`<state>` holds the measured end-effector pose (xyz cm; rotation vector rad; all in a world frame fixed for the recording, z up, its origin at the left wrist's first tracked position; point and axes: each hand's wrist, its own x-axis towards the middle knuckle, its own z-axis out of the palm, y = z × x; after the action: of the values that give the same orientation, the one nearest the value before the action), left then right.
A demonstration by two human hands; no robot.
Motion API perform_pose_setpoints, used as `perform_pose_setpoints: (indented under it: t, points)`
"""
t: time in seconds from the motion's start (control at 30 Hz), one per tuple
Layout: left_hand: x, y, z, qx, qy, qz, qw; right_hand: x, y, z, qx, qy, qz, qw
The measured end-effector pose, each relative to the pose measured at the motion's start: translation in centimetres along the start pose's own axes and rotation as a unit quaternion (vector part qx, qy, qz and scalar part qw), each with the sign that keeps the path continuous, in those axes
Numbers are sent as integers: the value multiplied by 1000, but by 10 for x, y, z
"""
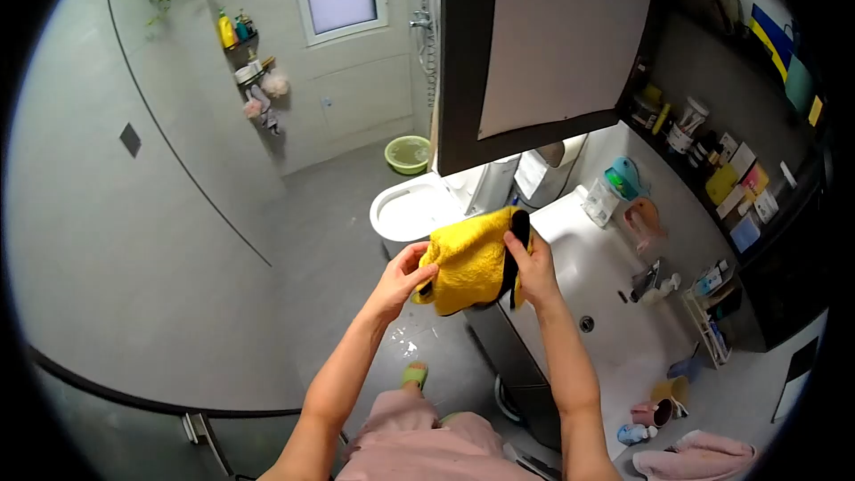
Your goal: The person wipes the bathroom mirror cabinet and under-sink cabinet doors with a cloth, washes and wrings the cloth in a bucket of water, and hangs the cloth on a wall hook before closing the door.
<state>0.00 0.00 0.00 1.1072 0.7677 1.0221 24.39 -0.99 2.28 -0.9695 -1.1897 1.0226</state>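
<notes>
A folded yellow cloth [470,260] with dark edging hangs in the air between my two hands, in front of the toilet and beside the sink counter. My left hand [403,278] grips its left edge, thumb on top. On the right, my right hand [532,265] pinches the dark-edged side, with the thumb over the black border. The undersides of the cloth and some fingertips are hidden.
A white toilet [392,214] stands behind the cloth, with a green basin [408,154] beyond it. To the right is the white sink [579,285], with cups [651,412], bottles and a pink towel [695,460]. A dark-framed cabinet [465,62] juts out above.
</notes>
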Motion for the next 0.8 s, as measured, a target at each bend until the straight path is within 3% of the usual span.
perform_pose_setpoints:
  t: [0.03,0.1,0.17,0.2,0.3,0.37,0.5,0.57,0.6,0.7,0.73,0.77,0.8]
  points:
    - [0,3,-3,6,11,-15,1000,5,-14,7,-14,-16,-14,1000]
    - [-16,0,-9,3,23,-26,999,-3,-39,21,102,-39,40,993]
    - [-20,-1,-24,5,-44,-39,998,-1,-55,34,159,-72,61,983]
    - [-27,17,-43,33,-39,1,999,0,-48,53,184,-70,54,979]
    - [-20,36,-53,-34,-63,45,996,13,-53,45,107,-76,21,991]
    - [-21,68,-59,0,-79,63,995,13,-58,48,4,-61,-18,998]
    - [1,111,-79,148,-115,143,972,17,-56,59,-116,4,-78,990]
    - [10,132,-80,404,-6,167,899,18,-61,61,-241,10,-110,964]
    - [23,128,-85,465,54,173,867,18,-60,71,-246,35,-137,959]
    - [53,127,-99,409,52,158,897,15,-73,113,-342,101,-153,922]
    - [60,125,-98,154,-41,93,983,16,-72,126,-334,117,-202,913]
    - [62,125,-98,50,-75,26,996,19,-72,136,-310,125,-205,920]
    - [72,110,-87,4,-136,85,987,23,-77,150,-298,128,-220,920]
